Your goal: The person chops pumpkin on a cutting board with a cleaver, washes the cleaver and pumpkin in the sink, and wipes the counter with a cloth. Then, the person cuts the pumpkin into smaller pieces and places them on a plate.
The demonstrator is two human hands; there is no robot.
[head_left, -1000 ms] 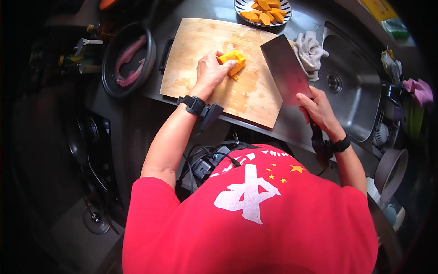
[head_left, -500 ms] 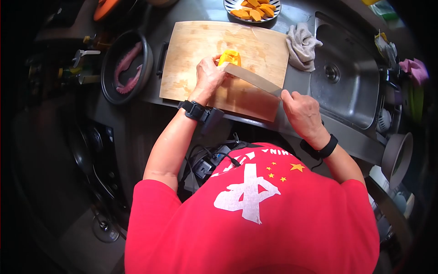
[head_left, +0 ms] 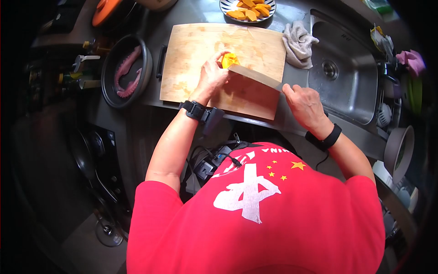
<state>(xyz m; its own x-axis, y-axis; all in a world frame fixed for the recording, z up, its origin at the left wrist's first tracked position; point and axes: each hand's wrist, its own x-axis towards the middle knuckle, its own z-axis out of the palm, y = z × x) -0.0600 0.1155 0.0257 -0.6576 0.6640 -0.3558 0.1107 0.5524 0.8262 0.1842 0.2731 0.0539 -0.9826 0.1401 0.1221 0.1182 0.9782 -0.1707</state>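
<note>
On the wooden cutting board [head_left: 187,50], my left hand [head_left: 213,73] holds an orange-yellow piece of pumpkin or squash [head_left: 230,60] by its left side. My right hand [head_left: 303,103] is closed on the handle of a wide cleaver [head_left: 256,76]. The blade stands on edge with its spine up, its tip end at the near side of the piece. Whether the edge touches the piece is hidden. Several cut orange chunks [head_left: 250,10] lie on a striped plate [head_left: 222,7] beyond the board.
Left of the board is a dark round pan [head_left: 106,77] with pink tentacle-like pieces [head_left: 129,68]. A grey cloth [head_left: 299,44] lies between the board and the metal sink [head_left: 351,86]. An orange-lidded pot [head_left: 106,11] stands at the back left.
The cleaver has swung from the board's right side, blade flat to view, leftward to the orange piece, now on edge. My right hand has turned over. The view has shifted slightly.
</note>
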